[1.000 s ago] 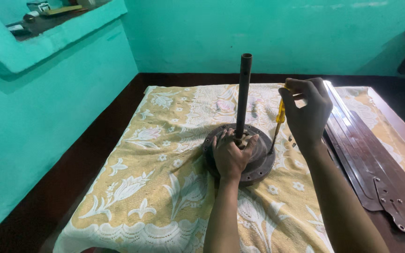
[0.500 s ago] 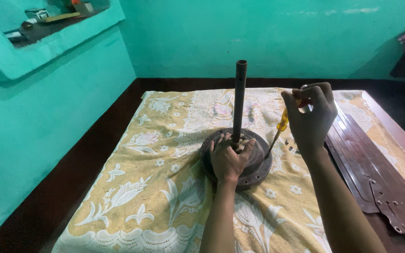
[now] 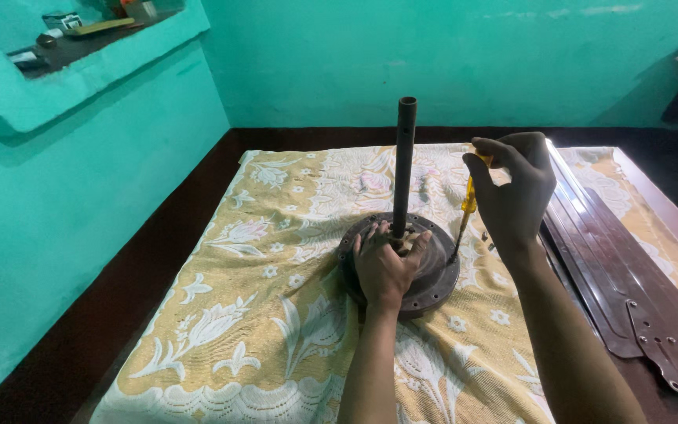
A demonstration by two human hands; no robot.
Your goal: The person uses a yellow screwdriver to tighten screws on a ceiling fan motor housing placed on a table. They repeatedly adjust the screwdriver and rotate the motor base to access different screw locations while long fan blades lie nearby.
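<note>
L hand (image 3: pixel 386 265) lies open, palm down on the round dark motor housing (image 3: pixel 433 275) at centre of the patterned cloth (image 3: pixel 260 267), fingers round the base of 1 upright pipe (image 3: pixel 404 161); hand hides the housing's middle. R hand (image 3: pixel 514 192) at 3 o'clock grips 1 yellow-handled screwdriver (image 3: pixel 468 202), tip at the housing rim; screw not visible. Dark fan blades (image 3: pixel 614 259) at 4 o'clock, count unclear, cut off by frame.

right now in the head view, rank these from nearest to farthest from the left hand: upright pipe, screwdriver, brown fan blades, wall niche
1. upright pipe, rising at the left hand's fingertips
2. screwdriver, just right, in the right hand
3. brown fan blades, far right on the cloth
4. wall niche, upper left
</note>
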